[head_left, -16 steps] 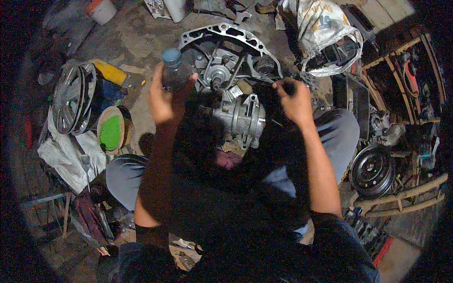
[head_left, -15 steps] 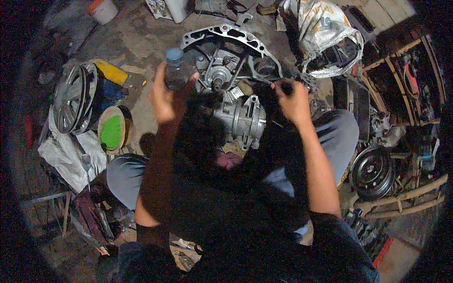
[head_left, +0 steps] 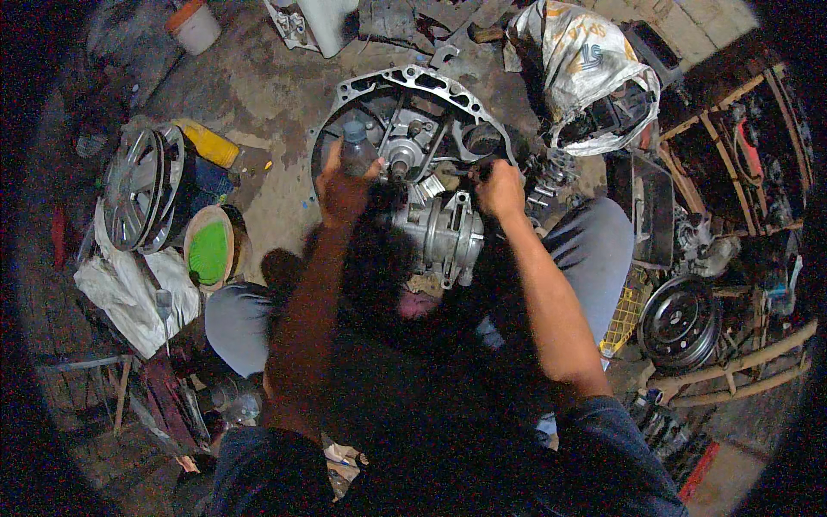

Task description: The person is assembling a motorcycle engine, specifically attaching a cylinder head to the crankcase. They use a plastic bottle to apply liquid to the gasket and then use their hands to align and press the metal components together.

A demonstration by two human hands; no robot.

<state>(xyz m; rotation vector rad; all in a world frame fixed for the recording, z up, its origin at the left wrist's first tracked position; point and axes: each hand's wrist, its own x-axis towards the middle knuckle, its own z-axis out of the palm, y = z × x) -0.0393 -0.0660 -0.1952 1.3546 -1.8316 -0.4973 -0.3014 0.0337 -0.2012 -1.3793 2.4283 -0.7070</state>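
My left hand (head_left: 346,194) is wrapped round a small plastic bottle (head_left: 356,153) with a greyish-blue cap, held upright over the left part of a large metal bell-shaped housing (head_left: 419,76). In the middle of that housing a round hub with a protruding shaft (head_left: 400,164) shows, just right of the bottle. Over the housing's right side, my right hand (head_left: 501,191) is closed in a pinch on a thin dark tool, its tip pointing left; its kind is too dark to make out. Nearer to me sits a cylindrical ribbed metal unit (head_left: 448,239), its left side in shadow.
On the left are alloy wheels (head_left: 133,189), a yellow container (head_left: 209,145) and a bowl with a green inside (head_left: 208,250). At right lie a white sack (head_left: 586,82) of parts, a dark metal tray (head_left: 652,211), a black steel wheel (head_left: 680,323) and a yellow basket (head_left: 626,312).
My left hand has brought the bottle rightward and lower, over the housing. My right hand has shifted left, closer to the hub. The view has tilted slightly, showing more of the housing.
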